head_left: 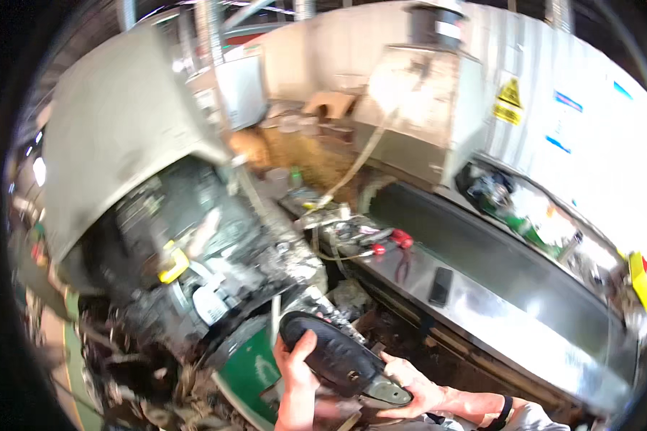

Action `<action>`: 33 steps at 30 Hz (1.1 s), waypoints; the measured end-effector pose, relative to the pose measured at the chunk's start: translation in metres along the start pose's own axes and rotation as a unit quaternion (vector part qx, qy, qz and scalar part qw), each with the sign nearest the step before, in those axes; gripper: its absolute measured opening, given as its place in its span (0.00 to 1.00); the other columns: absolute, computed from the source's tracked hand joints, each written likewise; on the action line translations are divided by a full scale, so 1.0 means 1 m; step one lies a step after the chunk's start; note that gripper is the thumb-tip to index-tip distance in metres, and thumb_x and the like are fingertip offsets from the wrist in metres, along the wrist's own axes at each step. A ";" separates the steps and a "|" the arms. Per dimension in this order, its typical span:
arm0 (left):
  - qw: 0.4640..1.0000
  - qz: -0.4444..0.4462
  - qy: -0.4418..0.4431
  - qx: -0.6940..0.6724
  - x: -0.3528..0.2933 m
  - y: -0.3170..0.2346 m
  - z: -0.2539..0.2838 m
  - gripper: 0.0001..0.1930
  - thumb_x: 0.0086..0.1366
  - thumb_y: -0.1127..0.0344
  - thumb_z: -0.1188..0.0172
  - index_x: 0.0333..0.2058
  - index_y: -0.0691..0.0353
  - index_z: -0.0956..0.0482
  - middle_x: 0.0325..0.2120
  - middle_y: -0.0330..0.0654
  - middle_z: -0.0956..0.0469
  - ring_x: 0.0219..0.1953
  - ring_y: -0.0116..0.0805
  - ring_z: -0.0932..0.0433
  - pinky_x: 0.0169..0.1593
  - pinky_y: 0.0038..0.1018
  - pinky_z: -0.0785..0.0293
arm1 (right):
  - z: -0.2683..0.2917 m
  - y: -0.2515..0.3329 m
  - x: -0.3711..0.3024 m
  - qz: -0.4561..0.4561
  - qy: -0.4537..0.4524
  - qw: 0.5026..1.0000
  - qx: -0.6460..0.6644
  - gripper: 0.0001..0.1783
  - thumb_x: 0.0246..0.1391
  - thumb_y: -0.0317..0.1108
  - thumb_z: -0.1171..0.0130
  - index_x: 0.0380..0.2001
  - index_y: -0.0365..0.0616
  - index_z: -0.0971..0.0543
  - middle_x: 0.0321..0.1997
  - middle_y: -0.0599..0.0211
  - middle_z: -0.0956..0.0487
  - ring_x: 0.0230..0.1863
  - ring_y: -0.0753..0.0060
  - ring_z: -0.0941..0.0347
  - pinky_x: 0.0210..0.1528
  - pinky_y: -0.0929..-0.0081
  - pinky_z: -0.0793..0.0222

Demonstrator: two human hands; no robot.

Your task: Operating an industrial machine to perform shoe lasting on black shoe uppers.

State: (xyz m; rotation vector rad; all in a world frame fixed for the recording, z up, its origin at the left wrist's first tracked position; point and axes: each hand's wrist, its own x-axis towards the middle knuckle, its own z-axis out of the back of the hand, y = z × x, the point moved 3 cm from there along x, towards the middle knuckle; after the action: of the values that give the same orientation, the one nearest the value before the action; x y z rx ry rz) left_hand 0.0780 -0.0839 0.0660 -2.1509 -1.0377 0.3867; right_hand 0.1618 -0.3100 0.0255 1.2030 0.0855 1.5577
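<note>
Near the bottom middle I hold a long black shoe-shaped piece [331, 353], tilted so that its rounded end points up and left. Its lower right end is grey, with small dark spots. My left hand [298, 363] grips the piece at its left side, thumb lying over the black surface. Around the grey end closes my right hand [413, 384], its thumb on the upper edge and its fingers partly beneath. What the black piece is exactly, I cannot tell. Below and behind it shows a green bin [248, 370].
A grubby hooded bench [133, 129] stands at left, with a yellow item [172, 264] and a white bottle [210, 305] inside. To the right runs a metal trough [482, 287], with a dark phone-like slab [441, 286] and red-handled tools [401, 239] on its ledge.
</note>
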 end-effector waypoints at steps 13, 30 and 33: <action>0.823 0.407 0.233 0.321 -0.008 0.336 -0.107 0.25 0.73 0.59 0.42 0.61 0.69 0.31 0.53 0.55 0.22 0.55 0.46 0.20 0.59 0.37 0.25 | 0.237 -0.097 -0.288 -0.419 -0.655 0.480 0.406 0.22 0.55 0.31 0.34 0.54 0.47 0.23 0.46 0.67 0.18 0.40 0.67 0.21 0.41 0.63 0.19; 0.738 0.438 0.105 0.503 -0.017 0.389 -0.055 0.22 0.70 0.60 0.38 0.57 0.67 0.27 0.50 0.50 0.20 0.50 0.41 0.18 0.55 0.34 0.23 | 0.348 -0.258 -0.387 -0.526 -0.506 0.649 -0.213 0.14 0.59 0.28 0.43 0.48 0.39 0.21 0.37 0.55 0.18 0.41 0.54 0.21 0.49 0.62 0.25; 0.706 0.424 0.154 0.546 -0.027 0.406 -0.037 0.23 0.70 0.61 0.38 0.58 0.67 0.26 0.48 0.46 0.19 0.49 0.36 0.18 0.53 0.31 0.22 | 0.259 -0.247 -0.306 -0.422 -0.191 0.836 -0.293 0.27 0.59 0.44 0.39 0.58 0.44 0.27 0.63 0.49 0.27 0.67 0.41 0.34 0.70 0.39 0.45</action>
State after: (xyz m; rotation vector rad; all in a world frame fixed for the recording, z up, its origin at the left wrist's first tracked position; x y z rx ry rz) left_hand 0.3087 -0.2959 -0.1964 -1.3084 0.4562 0.7716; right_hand 0.4772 -0.5820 -0.1943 0.7742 -0.1112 0.4795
